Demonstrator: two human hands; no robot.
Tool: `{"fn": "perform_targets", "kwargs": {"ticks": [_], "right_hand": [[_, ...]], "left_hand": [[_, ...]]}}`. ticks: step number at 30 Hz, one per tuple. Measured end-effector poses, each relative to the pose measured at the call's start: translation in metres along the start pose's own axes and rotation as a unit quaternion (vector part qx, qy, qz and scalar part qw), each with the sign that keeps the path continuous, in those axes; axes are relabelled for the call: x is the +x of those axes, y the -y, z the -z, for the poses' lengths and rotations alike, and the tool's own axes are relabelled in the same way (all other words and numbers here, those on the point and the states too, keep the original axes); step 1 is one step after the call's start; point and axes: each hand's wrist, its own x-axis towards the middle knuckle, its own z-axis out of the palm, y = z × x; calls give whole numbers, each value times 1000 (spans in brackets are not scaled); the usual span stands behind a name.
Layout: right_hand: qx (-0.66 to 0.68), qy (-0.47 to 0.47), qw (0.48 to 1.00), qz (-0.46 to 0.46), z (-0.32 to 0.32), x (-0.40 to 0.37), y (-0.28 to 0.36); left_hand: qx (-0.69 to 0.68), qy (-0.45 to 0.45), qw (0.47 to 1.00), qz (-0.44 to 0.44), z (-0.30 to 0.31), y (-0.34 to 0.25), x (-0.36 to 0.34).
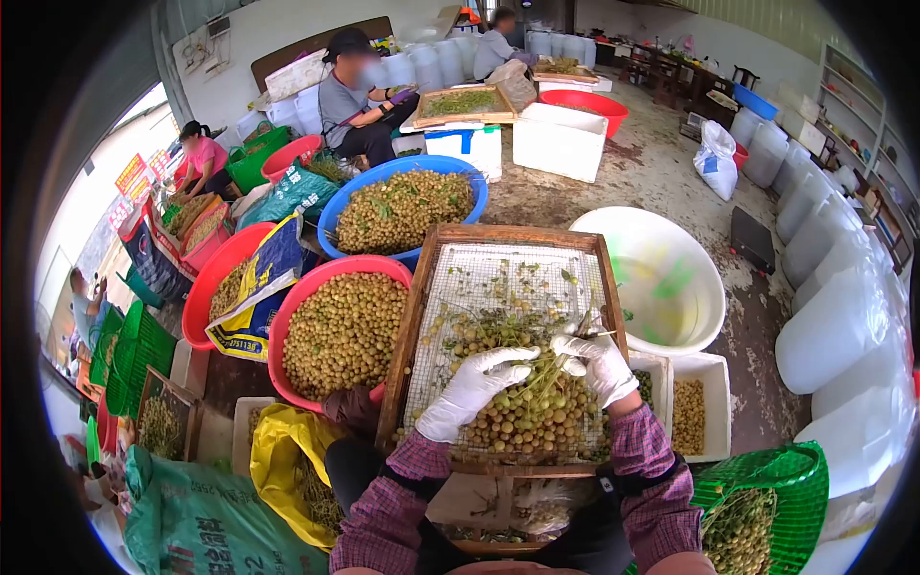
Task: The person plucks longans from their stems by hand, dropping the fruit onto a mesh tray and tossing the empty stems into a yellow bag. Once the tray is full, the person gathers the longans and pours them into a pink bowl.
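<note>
A wood-framed wire-mesh screen [470,278] lies in front of me, with a heap of small round yellow-brown fruits [522,412] on its near half. My right hand [599,367], in a white glove, is closed on a bunch of green fruit stems [548,369] above the heap. At the bunch's left side, my left hand [476,391], gloved too, has its fingertips pinched together on the stems. Loose leaves and bits of stem are scattered over the far mesh.
Left of the screen stand a red basin [340,331] and a blue basin [402,211] full of fruit. A white tub [661,278] and a foam box [701,407] are on the right. Other people [359,105] sit at similar screens behind.
</note>
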Motion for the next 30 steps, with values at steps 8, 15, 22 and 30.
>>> {"fn": "perform_targets", "kwargs": {"ticks": [8, 15, 22, 30], "right_hand": [[-154, -55, 986, -40, -14, 6, 4], [-319, -9, 947, 31, -55, 10, -9], [-434, -28, 890, 137, -75, 16, 1], [-63, -20, 968, 243, 3, 60, -29]], "left_hand": [[36, -80, 991, -103, 8, -7, -1], [262, -89, 947, -160, -11, 27, 15], [-87, -126, 988, -28, 18, 22, 3], [-174, -261, 947, 66, 30, -4, -27]]}}
